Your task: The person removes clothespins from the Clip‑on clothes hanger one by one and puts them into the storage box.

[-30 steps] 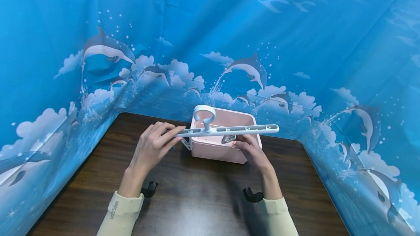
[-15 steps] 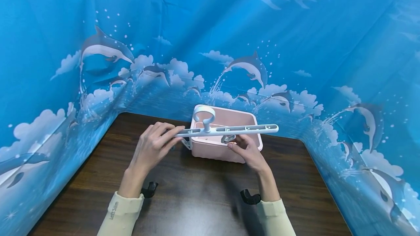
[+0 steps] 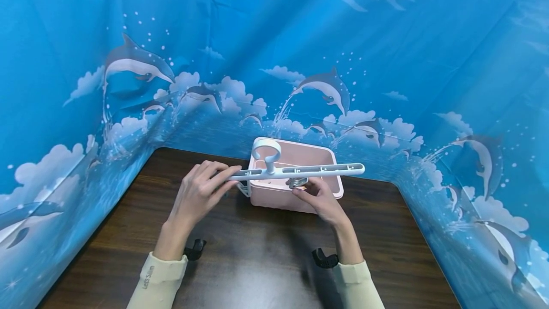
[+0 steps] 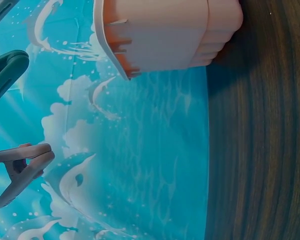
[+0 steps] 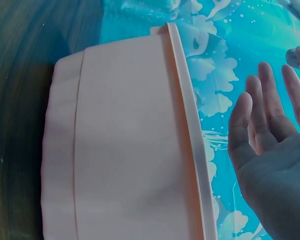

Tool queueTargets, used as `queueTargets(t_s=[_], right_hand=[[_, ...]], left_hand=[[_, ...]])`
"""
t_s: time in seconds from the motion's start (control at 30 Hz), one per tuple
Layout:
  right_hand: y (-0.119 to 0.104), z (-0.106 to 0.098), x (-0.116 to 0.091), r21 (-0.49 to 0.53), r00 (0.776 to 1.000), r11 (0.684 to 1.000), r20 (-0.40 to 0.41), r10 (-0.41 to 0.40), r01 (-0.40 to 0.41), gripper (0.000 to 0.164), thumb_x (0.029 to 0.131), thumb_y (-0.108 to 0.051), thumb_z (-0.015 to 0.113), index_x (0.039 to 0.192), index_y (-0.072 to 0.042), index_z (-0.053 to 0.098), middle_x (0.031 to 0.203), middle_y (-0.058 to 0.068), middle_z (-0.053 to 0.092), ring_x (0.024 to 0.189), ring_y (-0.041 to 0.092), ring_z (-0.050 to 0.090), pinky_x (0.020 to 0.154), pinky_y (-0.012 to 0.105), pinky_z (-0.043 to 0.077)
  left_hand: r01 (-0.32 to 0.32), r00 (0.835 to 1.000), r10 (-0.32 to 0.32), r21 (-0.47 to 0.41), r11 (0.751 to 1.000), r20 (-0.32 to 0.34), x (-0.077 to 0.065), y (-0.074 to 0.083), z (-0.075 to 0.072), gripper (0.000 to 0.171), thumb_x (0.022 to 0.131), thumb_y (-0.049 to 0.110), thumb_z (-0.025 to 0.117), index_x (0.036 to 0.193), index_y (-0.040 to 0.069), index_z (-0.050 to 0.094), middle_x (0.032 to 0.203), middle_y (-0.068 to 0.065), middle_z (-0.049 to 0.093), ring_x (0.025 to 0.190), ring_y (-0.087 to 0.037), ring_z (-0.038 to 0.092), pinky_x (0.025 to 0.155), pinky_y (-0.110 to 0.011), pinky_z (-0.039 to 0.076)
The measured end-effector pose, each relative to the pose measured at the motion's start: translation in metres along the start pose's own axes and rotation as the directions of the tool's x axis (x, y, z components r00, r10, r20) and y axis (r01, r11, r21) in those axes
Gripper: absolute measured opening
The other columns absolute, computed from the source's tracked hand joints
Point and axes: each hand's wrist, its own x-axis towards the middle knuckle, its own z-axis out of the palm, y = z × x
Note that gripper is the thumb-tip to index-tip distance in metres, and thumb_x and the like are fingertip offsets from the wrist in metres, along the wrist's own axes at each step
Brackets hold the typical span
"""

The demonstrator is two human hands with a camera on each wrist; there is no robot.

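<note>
A white hanger bar [image 3: 296, 171] with a ring hook is held level above a pink basket [image 3: 324, 156] at the far edge of a dark wooden tabletop [image 3: 257, 252]. The left hand [image 3: 199, 194] grips the bar's left end with curled fingers, while the right hand [image 3: 319, 197], thumb and forefinger together, pinches a grey clip [image 3: 297, 182] hanging under the bar's middle. Blue dolphin-print cloth [image 3: 128, 85] walls the tabletop on three sides, close behind the basket, with bare wood open toward the person.

basket [image 3: 296, 194] base behind right hand [image 3: 319, 199]
</note>
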Motion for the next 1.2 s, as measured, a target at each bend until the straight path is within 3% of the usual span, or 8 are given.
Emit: queueTargets(t_s=[0.13,0.37,0.47,0.7,0.83,1.03,1.2], right_hand=[[0.0015,0.0018,0.0021,0.033,0.999,0.999,0.021,-0.037,0.036,0.028,0.104,-0.005,0.069,0.132,-0.001,0.070,0.126,0.006,0.075,0.110,0.014,0.069,0.091,0.027,0.057],[0.0023,0.0022,0.0026,0.063,0.996,0.994,0.029,-0.086,0.084,0.027,0.104,-0.002,0.068,0.131,0.003,0.068,0.126,0.014,0.074,0.113,0.014,0.071,0.095,0.028,0.058],[0.0020,0.0026,0.0018,0.067,0.995,0.993,0.019,-0.097,0.095,0.026,0.104,-0.001,0.068,0.129,0.004,0.069,0.124,0.015,0.074,0.112,0.016,0.071,0.094,0.027,0.058],[0.0031,0.0055,0.0003,0.098,0.991,0.986,0.014,-0.135,0.133,0.022,0.104,0.000,0.067,0.125,0.005,0.069,0.120,0.024,0.073,0.113,0.018,0.073,0.097,0.030,0.060],[0.0024,0.0062,-0.0007,0.097,0.994,0.989,-0.012,-0.107,0.108,0.022,0.105,-0.002,0.068,0.126,0.003,0.070,0.119,0.017,0.075,0.112,0.018,0.073,0.099,0.034,0.061],[-0.0025,0.0050,-0.0048,0.096,0.998,0.995,-0.061,-0.032,0.038,0.028,0.105,-0.007,0.070,0.129,0.007,0.066,0.115,0.000,0.079,0.108,0.015,0.073,0.098,0.035,0.061],[-0.0051,0.0034,-0.0060,0.095,0.996,0.995,-0.079,-0.033,0.041,0.030,0.105,-0.008,0.069,0.130,0.008,0.065,0.113,-0.004,0.079,0.105,0.012,0.074,0.096,0.033,0.061]], left_hand=[[0.002,1.000,-0.002,0.001,1.000,0.004,0.0001,0.0000,0.0005,0.038,0.104,0.037,0.072,0.139,0.021,0.075,0.111,-0.004,0.075,0.103,-0.024,0.064,0.084,-0.043,0.058],[0.004,1.000,-0.004,0.001,1.000,-0.001,0.0023,0.0017,0.0008,0.051,0.088,0.020,0.088,0.138,0.021,0.075,0.110,-0.005,0.074,0.103,-0.024,0.064,0.083,-0.044,0.058],[0.008,1.000,-0.008,0.000,1.000,0.003,0.0027,0.0026,0.0012,0.052,0.087,0.019,0.089,0.138,0.021,0.075,0.110,-0.005,0.074,0.102,-0.024,0.064,0.084,-0.044,0.058],[0.013,1.000,-0.013,0.005,1.000,0.013,0.0006,0.0020,0.0022,0.039,0.103,0.036,0.073,0.139,0.021,0.075,0.110,-0.006,0.075,0.102,-0.025,0.064,0.084,-0.044,0.058],[0.009,1.000,-0.009,0.002,1.000,0.007,0.0003,0.0010,0.0023,0.041,0.109,0.046,0.060,0.139,0.021,0.075,0.110,-0.006,0.074,0.102,-0.024,0.064,0.083,-0.044,0.058],[0.009,1.000,-0.009,-0.008,1.000,-0.001,-0.0002,0.0010,0.0030,0.042,0.109,0.046,0.059,0.139,0.021,0.075,0.110,-0.006,0.075,0.102,-0.024,0.064,0.084,-0.044,0.058],[0.019,1.000,-0.019,-0.009,1.000,0.002,-0.0009,0.0009,0.0033,0.044,0.110,0.048,0.055,0.139,0.021,0.075,0.109,-0.005,0.075,0.102,-0.024,0.064,0.084,-0.044,0.059]])
